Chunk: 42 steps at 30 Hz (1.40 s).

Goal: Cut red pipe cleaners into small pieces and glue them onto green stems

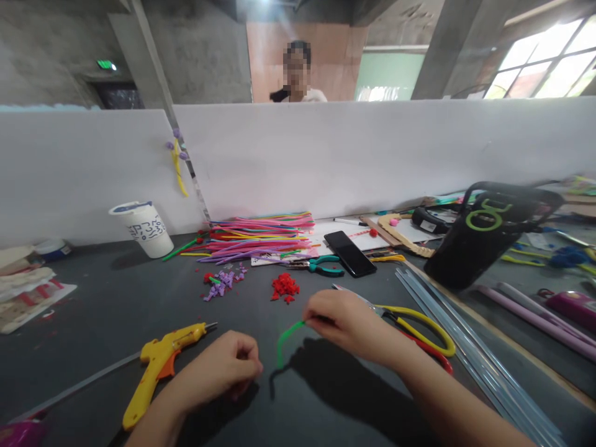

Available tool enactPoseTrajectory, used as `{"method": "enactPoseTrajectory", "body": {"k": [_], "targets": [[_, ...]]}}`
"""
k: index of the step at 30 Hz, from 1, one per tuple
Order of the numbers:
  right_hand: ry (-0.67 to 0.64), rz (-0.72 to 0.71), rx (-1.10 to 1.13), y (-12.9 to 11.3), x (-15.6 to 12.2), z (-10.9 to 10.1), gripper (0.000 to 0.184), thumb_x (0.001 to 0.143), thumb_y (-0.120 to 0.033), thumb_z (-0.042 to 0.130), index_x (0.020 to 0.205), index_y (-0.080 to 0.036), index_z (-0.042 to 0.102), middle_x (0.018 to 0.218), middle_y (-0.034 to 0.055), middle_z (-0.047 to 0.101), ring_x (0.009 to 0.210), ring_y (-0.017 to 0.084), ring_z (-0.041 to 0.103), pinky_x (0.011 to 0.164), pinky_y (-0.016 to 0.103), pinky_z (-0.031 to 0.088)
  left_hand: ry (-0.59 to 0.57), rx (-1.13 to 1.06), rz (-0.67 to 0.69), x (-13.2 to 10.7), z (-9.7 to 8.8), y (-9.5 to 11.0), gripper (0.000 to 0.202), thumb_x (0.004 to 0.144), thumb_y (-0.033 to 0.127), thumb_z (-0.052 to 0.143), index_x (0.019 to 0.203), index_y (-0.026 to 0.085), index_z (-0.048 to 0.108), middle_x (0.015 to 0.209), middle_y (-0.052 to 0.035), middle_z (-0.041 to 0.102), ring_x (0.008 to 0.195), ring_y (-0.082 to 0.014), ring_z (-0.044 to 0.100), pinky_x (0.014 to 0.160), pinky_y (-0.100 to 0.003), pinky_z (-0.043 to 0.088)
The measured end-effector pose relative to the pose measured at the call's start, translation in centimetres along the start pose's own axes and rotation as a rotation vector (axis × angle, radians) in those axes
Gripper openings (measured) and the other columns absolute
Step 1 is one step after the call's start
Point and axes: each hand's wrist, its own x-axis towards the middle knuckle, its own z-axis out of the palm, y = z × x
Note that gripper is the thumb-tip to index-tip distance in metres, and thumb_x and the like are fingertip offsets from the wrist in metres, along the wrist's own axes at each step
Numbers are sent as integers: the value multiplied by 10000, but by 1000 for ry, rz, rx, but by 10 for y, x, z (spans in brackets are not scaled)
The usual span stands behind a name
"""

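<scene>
My right hand (339,320) pinches one end of a short green pipe cleaner (285,338), which bends downward over the dark table. To its left my left hand (228,363) is closed, fingers curled together; whether anything small is in it is hidden. Beside my left forearm lies a yellow glue gun (161,366) with an orange trigger. Beyond my hands are a pile of small red pieces (285,286) and a pile of small purple pieces (224,284). Scissors (423,326) with yellow and red handles lie partly behind my right forearm.
Farther back lie a bundle of coloured pipe cleaners (261,236), teal-handled pliers (326,266) and a black phone (350,252). A white cup (144,230) stands at left. Clear glue sticks (465,341) and a black bottle (479,242) are at right. Behind a white partition (326,155) is a person (298,74).
</scene>
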Motion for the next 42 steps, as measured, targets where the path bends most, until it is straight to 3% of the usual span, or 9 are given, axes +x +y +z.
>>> {"method": "enactPoseTrajectory", "body": {"k": [5,8,11,20,24,27,30,33,42], "targets": [[-52,-85,62,-9,1,6,112,843,-138,481,818,-180,582,731,-7,576,694,106,504,632,186,334,29,-319,61,-3,12,9,303,765,388,527,677,112,614,624,-43,620,553,-110,545,552,-212,387],[-54,-93,-17,-15,1,14,130,855,-148,461,825,-185,581,723,-3,560,677,111,494,602,196,320,-87,-473,-12,-1,24,5,216,742,308,574,677,107,619,613,-41,613,531,-105,546,539,-209,392],[-66,-92,-95,-17,1,16,114,851,-156,470,825,-184,577,722,-3,559,679,114,491,593,205,309,-83,-543,-6,3,30,-3,111,709,214,599,658,116,602,512,9,553,434,-59,468,460,-166,334],[-71,-126,-241,-9,-1,7,179,868,-148,411,809,-181,576,631,-4,534,611,120,459,546,224,273,-41,-472,-58,5,24,-2,122,644,242,618,620,131,574,358,31,519,280,-44,378,334,-152,232],[-45,-10,-287,6,-5,-7,175,869,-184,427,814,-188,593,661,8,566,626,122,506,566,214,303,27,-287,-68,9,13,-7,134,625,266,614,610,144,559,367,10,559,287,-77,431,333,-170,284],[99,91,-321,20,-9,-22,199,876,-209,410,815,-177,598,698,34,600,652,137,538,588,221,330,131,-171,-49,13,5,-11,148,612,261,623,560,153,536,327,22,528,274,-85,418,327,-178,266],[163,87,-271,23,-11,-28,211,879,-224,404,822,-179,601,724,43,619,673,141,554,606,224,349,187,-188,17,13,5,-5,165,658,302,610,618,146,575,439,11,577,376,-89,480,406,-191,328],[50,12,-210,14,-10,-21,182,872,-203,430,826,-198,606,719,21,610,670,127,546,601,213,344,233,-208,119,7,10,6,212,688,341,611,716,134,649,605,-9,606,526,-96,512,519,-205,368],[-26,-74,-183,-8,-5,-4,151,856,-169,454,840,-187,603,727,21,588,698,133,514,616,219,326,-82,-414,-16,0,28,0,98,598,171,688,663,106,657,517,15,534,438,-57,404,459,-192,277]]}}
